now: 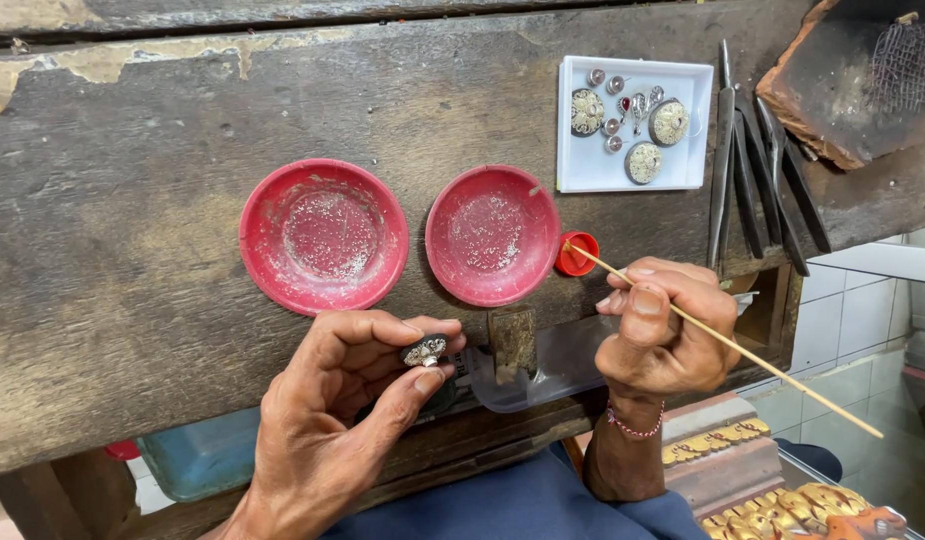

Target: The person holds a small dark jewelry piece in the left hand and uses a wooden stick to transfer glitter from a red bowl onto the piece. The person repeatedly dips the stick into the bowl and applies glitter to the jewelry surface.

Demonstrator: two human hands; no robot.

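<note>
No labels, signs or screens in sight. Closest to packaging: a clear plastic bag or sleeve (pixel 543 370), hanging at the near edge of the table (pixel 133 300), between the left hand (pixel 333 410) and the right hand (pixel 663 330), see-through with a whitish sheen. Up beyond the right hand, a shallow white rectangular tray (pixel 583 170), holding small round metal pieces. Down below the left hand, under the table, a blue-green plastic box (pixel 198 455), only partly visible.
</note>
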